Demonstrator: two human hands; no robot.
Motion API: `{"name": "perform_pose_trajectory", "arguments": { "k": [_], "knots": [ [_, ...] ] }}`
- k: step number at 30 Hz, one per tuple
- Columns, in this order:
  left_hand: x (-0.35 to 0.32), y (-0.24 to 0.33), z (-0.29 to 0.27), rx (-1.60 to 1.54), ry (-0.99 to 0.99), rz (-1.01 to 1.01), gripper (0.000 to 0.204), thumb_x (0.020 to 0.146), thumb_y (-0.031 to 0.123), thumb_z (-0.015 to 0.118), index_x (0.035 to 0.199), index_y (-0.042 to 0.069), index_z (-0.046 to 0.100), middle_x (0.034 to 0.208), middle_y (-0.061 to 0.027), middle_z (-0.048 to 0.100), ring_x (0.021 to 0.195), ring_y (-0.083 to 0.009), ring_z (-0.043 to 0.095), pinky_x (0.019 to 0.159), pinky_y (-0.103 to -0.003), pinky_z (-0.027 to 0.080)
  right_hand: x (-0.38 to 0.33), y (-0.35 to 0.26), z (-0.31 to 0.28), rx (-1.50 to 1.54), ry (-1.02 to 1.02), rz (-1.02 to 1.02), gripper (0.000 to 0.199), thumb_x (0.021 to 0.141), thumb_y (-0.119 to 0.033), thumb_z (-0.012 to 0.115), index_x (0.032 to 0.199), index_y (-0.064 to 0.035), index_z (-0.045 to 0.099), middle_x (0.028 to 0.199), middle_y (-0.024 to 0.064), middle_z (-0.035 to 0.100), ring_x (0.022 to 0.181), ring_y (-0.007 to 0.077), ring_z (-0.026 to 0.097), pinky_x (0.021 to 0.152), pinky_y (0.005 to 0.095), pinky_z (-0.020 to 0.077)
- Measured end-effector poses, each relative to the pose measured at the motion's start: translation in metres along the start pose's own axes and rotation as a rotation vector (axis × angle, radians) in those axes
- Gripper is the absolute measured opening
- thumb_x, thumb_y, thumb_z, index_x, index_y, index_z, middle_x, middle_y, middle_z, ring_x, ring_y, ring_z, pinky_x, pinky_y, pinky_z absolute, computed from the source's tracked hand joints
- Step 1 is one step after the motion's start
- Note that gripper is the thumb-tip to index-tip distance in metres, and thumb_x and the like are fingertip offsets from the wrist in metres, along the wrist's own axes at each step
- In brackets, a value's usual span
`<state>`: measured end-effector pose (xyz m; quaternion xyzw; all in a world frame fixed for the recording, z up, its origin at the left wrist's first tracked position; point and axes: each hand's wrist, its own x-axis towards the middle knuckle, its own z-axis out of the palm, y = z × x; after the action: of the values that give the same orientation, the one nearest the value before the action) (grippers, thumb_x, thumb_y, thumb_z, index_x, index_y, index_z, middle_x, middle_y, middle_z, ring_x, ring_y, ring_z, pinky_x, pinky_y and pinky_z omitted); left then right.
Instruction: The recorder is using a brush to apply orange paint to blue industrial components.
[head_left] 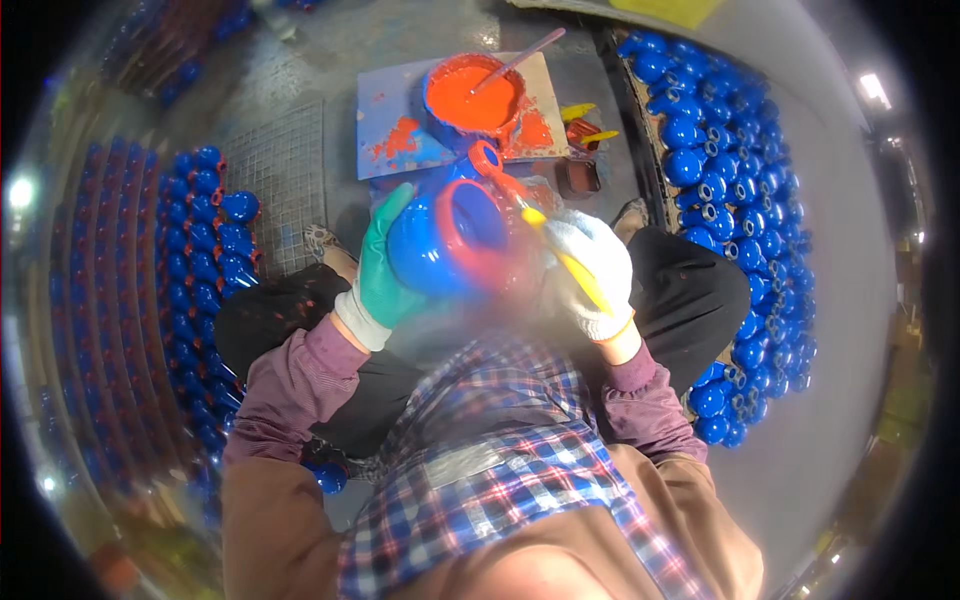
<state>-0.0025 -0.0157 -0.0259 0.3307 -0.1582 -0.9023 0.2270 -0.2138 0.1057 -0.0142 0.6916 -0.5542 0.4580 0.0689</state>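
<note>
My left hand [384, 268], in a green glove with a pale cuff, grips a glossy blue round vessel [418, 245] in front of my lap. Its wide opening has a red rim, and a smaller red ring [485, 157] stands out at its far side. My right hand [600, 262], in a white glove, is closed around a paintbrush [580, 278] with a yellow handle. The brush's red-coated end points toward the small ring and lies close to it; contact is hard to tell. The vessel's lower right side is blurred.
Ahead, a bowl [429, 108] of orange-red paint with a stick [520, 62] stands on a stained board [375, 100]. Yellow-handled brushes [579, 111] and a small dark container [580, 178] are beside it. Blue vessels [685, 167] fill the right; more blue vessels [205, 240] line the left, by wire mesh [275, 160].
</note>
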Motion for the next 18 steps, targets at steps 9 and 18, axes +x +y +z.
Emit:
{"name": "perform_pose_trajectory", "arguments": {
  "k": [9, 18],
  "knots": [
    [-0.022, 0.011, -0.020, 0.046, -0.299, 0.238, 0.075, 0.089, 0.053, 0.059, 0.136, -0.004, 0.044, 0.121, -0.0244, 0.057, 0.086, -0.0316, 0.062, 0.045, -0.032, 0.056, 0.005, 0.002, -0.019, -0.013, 0.241, 0.074, 0.032, 0.076, 0.004, 0.071, 0.108, -0.0028, 0.068, 0.102, 0.0146, 0.069, 0.095, 0.0319, 0.066, 0.084, 0.0376, 0.0530],
    [-0.104, 0.058, -0.007, -0.540, -0.648, 0.363, 0.063, 0.093, 0.042, 0.059, 0.133, -0.004, 0.044, 0.122, -0.0195, 0.055, 0.088, -0.0255, 0.059, 0.045, -0.026, 0.046, 0.010, -0.005, -0.030, 0.035, 0.298, 0.229, 0.022, 0.093, -0.001, 0.058, 0.115, -0.0001, 0.062, 0.111, 0.0133, 0.063, 0.104, 0.0277, 0.060, 0.095, 0.0373, 0.0460]
  ]
}}
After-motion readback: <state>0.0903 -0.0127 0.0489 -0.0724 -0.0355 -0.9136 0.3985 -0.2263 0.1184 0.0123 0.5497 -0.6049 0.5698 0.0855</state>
